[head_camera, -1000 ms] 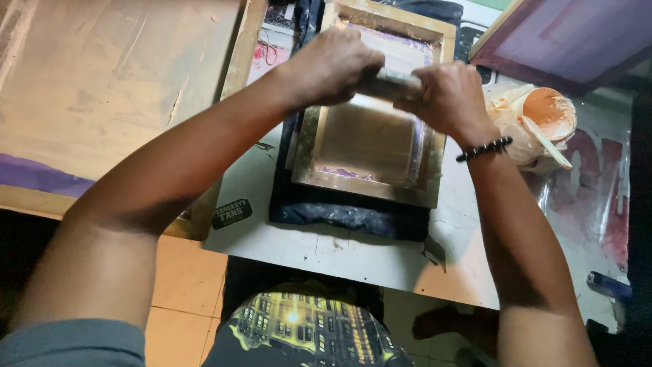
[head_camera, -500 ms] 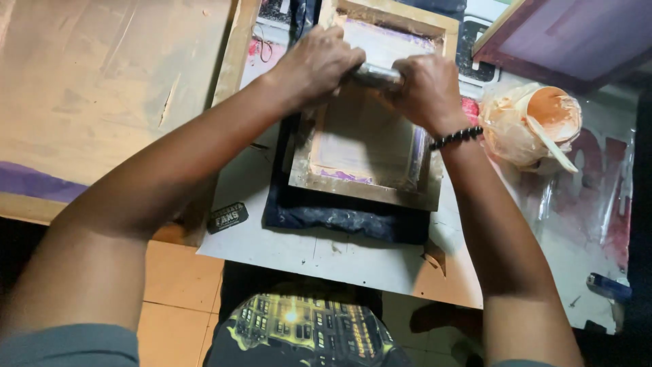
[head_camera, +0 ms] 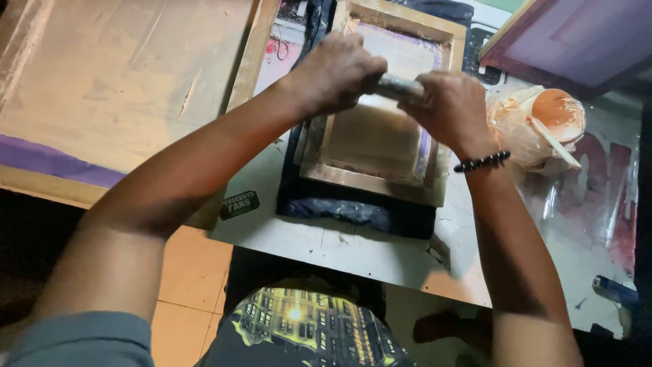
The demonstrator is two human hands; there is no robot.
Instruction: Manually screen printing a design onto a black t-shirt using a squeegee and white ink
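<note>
Both hands, left hand (head_camera: 336,71) and right hand (head_camera: 451,105), fingers clamped on squeegee (head_camera: 399,86) inside wooden frame (head_camera: 373,180); frame on dark cloth (head_camera: 353,211), near bench (head_camera: 326,248) edge; paint tub (head_camera: 557,115) right of frame.

We note a white worktable (head_camera: 353,251) with stained, paint-marked areas. A large wooden-framed screen (head_camera: 122,88) lies at its left, and a second frame with purple mesh (head_camera: 577,41) sits at the upper right. Clear plastic sheeting (head_camera: 598,204) covers the right side of the table. Beneath the table we see a floor of pale orange tiles (head_camera: 190,272). Lighting is dim and warm.
</note>
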